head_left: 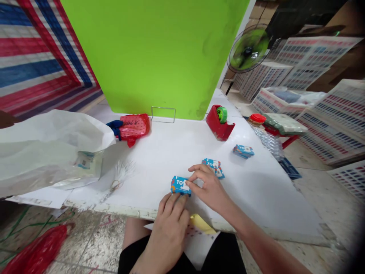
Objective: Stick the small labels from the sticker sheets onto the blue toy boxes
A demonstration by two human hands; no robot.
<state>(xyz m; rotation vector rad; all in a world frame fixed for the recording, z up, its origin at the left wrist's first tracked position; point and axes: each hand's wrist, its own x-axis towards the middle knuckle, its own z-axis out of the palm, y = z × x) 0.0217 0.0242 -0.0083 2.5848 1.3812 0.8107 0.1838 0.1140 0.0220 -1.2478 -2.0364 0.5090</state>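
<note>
A blue card [179, 183] printed with "TOY" and a white patch lies near the table's front edge. My left hand [173, 224] bends its fingers over the card's lower edge and holds it against the tabletop; its thumb is hidden. My right hand [209, 188] brings thumb and forefinger together at the card's white patch. Anything between those fingertips is too small to make out. Several matching cards [218, 173] lie overlapping just beyond my right hand. A small stack of blue cards [243, 150] sits farther right. On my lap rests a spotted white sheet [199, 243] with a curled yellow part [202, 223].
A red tape dispenser [219, 123] stands toward the back right. At left are a red plastic packet [134, 127], a large white bag [51, 152] and clear plastic ties [122, 171]. A green board [156, 57] rises behind the table. A fan [248, 49] and plastic crates [336, 121] stand at right.
</note>
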